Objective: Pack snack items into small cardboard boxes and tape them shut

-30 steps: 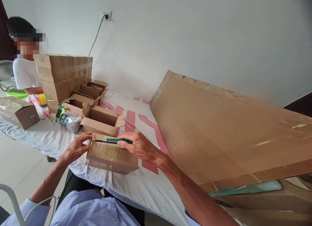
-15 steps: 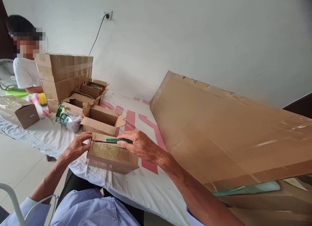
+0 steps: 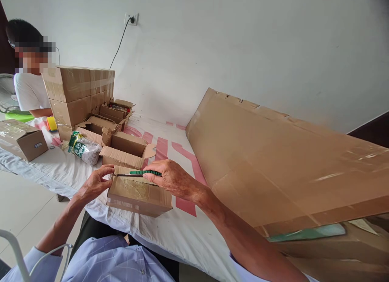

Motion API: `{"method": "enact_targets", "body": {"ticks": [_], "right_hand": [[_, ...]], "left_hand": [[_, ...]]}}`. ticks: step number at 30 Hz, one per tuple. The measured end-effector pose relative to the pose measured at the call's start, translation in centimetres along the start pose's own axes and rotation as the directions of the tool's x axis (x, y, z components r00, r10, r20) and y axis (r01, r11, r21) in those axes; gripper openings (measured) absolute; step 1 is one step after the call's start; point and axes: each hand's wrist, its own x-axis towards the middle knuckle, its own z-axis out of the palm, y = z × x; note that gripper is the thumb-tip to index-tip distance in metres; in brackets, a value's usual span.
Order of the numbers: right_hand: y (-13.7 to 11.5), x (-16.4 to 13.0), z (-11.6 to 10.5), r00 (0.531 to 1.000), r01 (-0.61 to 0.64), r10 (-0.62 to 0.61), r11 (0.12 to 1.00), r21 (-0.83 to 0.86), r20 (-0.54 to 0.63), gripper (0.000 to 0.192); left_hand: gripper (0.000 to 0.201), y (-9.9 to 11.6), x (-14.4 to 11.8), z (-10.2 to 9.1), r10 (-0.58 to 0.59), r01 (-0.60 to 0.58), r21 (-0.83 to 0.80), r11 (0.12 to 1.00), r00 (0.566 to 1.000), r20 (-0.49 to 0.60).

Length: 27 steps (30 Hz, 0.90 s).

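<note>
In front of me on the cloth-covered table lies a taped cardboard box (image 3: 139,201). Its near-left end is pinched at the upper corner by my left hand (image 3: 95,184), thumb and fingers closed on the edge. My right hand (image 3: 172,177) grips a green-handled utility knife (image 3: 138,173) above the box top. The thin blade points left along the top seam, its tip close to my left fingers. Clear tape (image 3: 133,188) shows on the lid. Just behind stands an open carton (image 3: 124,154) with raised flaps.
Left of the open carton lies a plastic bag (image 3: 86,150) with green print. Stacked boxes (image 3: 75,83) rise farther back, and a person in a white shirt (image 3: 30,89) sits beyond them. A large cardboard sheet (image 3: 273,164) leans along the right side.
My right hand and the knife have shifted slightly left and up along the box top. My left hand keeps its hold on the corner.
</note>
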Motion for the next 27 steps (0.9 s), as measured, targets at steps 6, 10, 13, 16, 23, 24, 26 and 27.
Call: {"method": "enact_targets", "body": {"ticks": [6,10,13,16,23,24,26,27], "right_hand": [[-1.6,0.4,-0.1,0.997,-0.067,0.070,0.992,-0.111,0.024,0.028],[-3.2,1.1,-0.5,0.988,-0.126,0.140,0.972,-0.198,0.062,0.031],[-3.5,1.4,-0.8,0.988,-0.116,0.139,0.957,-0.265,0.070,0.034],[-3.1,1.0,-1.3,0.981,-0.135,0.169,0.948,-0.289,0.095,0.033],[-2.8,1.1,-0.8,0.975,-0.127,0.190,0.902,-0.414,0.115,0.029],[-2.6,1.1,-0.6,0.975,-0.121,0.190,0.893,-0.434,0.118,0.029],[-1.7,0.7,-0.5,0.975,-0.116,0.186,0.891,-0.439,0.119,0.029],[-1.0,0.2,-0.6,0.978,-0.120,0.180,0.898,-0.424,0.104,0.030]], "left_hand": [[0.034,0.2,0.1,0.0,-0.017,0.017,0.007,1.000,1.000,0.003],[0.034,0.4,0.3,0.0,-0.015,0.015,0.006,1.000,1.000,-0.004],[0.035,0.5,0.5,0.0,-0.020,0.020,0.017,1.000,1.000,-0.011],[0.035,0.7,0.6,0.0,-0.027,0.027,0.021,0.999,1.000,-0.006],[0.035,0.9,0.6,-0.1,-0.038,0.038,0.043,0.998,0.999,0.005],[0.035,0.9,0.6,-0.1,-0.042,0.042,0.047,0.998,0.999,0.005],[0.038,0.8,0.7,-0.3,-0.047,0.047,0.054,0.997,0.999,0.005],[0.040,0.7,0.8,-0.4,-0.049,0.049,0.055,0.997,0.999,0.001]]}}
